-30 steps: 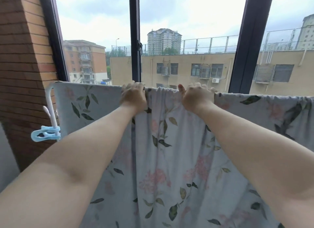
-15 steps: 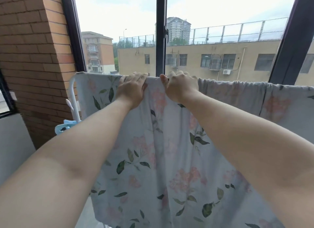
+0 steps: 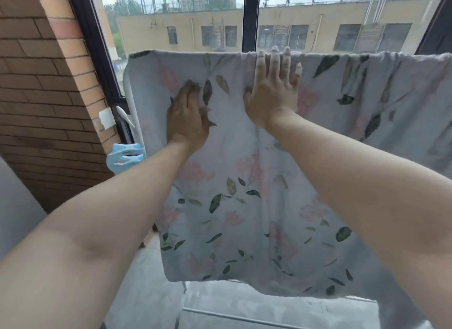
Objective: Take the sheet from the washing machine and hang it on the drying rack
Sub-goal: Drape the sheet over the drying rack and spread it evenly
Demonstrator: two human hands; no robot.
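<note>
Head view only: the sheet (image 3: 244,206), pale blue with pink flowers and green leaves, hangs draped over the top bar of the drying rack (image 3: 130,101), in front of the window (image 3: 250,17). Both hands lie open and flat on the cloth, gripping nothing: the left hand (image 3: 187,118) below the bar, the right hand (image 3: 272,91) with fingertips at it. Gathered folds persist to the right; an uneven downward stroke could probably drag the sheet off the bar.
</note>
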